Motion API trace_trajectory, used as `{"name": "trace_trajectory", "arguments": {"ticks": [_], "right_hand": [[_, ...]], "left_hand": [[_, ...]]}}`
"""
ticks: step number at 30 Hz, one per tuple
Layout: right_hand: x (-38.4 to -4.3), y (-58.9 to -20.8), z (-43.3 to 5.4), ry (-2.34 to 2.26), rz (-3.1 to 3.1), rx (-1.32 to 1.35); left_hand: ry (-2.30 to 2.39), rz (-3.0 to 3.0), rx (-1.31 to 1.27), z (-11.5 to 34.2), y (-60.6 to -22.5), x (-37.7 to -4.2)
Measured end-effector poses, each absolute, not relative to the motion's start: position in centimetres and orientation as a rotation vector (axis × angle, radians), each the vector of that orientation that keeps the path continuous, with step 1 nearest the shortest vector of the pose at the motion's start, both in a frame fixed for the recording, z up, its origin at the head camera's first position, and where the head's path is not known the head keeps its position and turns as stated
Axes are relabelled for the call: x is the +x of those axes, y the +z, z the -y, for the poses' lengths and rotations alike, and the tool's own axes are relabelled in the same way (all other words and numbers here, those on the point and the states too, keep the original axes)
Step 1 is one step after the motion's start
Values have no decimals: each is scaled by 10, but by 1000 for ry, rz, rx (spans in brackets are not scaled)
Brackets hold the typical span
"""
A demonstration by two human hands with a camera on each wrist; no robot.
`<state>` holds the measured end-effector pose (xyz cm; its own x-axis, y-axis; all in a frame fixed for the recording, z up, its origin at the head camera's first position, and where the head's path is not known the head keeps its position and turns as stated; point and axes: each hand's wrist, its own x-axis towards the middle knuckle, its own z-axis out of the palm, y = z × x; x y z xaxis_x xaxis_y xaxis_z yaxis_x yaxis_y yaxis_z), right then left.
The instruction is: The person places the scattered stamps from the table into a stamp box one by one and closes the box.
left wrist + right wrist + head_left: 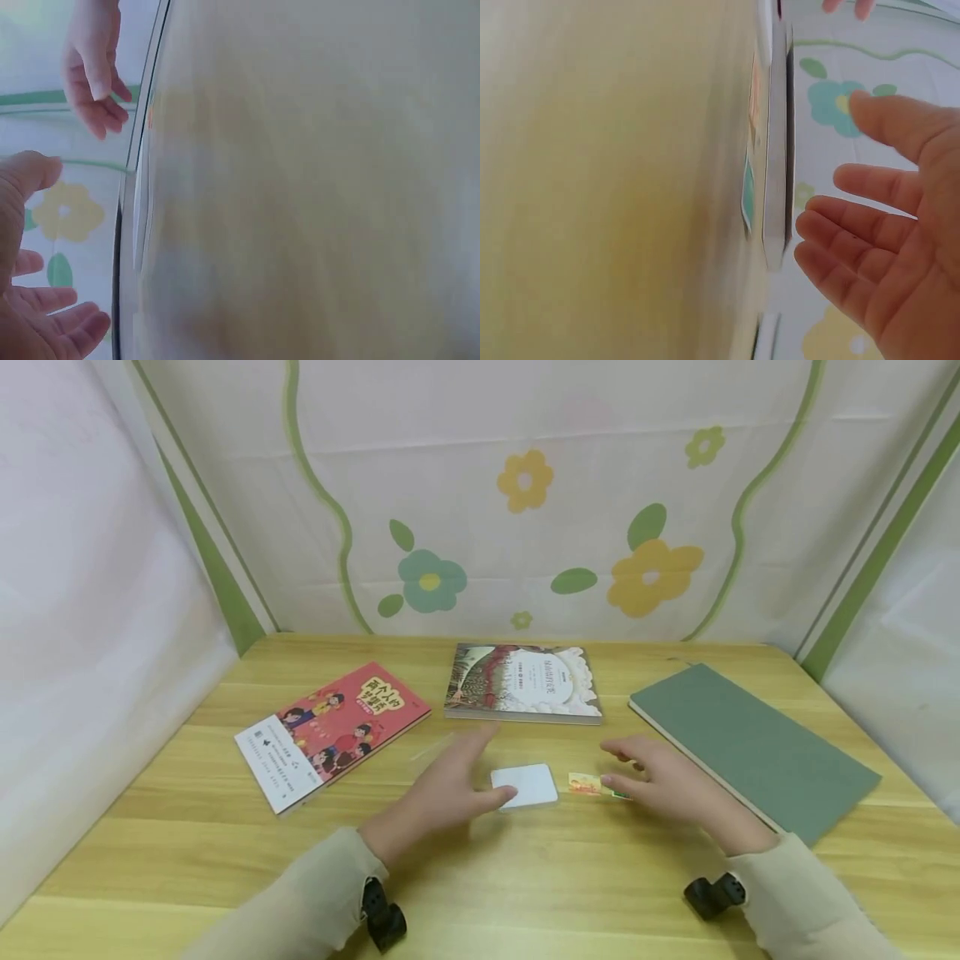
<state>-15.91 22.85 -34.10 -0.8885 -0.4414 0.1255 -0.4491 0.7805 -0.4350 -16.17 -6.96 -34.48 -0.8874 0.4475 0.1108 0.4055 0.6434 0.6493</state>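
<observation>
A flat white rounded rectangle (531,783), its exact kind unclear, lies mid-table. My left hand (438,789) hovers just left of it, fingers spread and thumb overlapping its edge in the head view. The left wrist view shows that hand (45,300) holding nothing. Right of the white piece lies a small yellow and orange printed paper or card (583,783). A green piece (747,195) shows beside it in the right wrist view, mostly hidden by my hand in the head view. Over these my right hand (671,781) hangs with loosely bent fingers, apart from the table.
A red illustrated book (337,727) lies at the left. Another picture book (525,685) lies at the back, and a large green hardcover book (757,743) at the right. A flowered curtain (480,527) rises behind the wooden table (525,893).
</observation>
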Motion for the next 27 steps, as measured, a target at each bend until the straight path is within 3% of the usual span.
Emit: {"name": "trace_trajectory", "arguments": {"ticks": [13,27], "right_hand": [[-162,-353,-211,748,2934,825],[-171,-358,-201,659,2982,709]], "left_hand": [[1053,-2727,641,64,-355,-155],[962,-2755,584,61,-360,-161]]}}
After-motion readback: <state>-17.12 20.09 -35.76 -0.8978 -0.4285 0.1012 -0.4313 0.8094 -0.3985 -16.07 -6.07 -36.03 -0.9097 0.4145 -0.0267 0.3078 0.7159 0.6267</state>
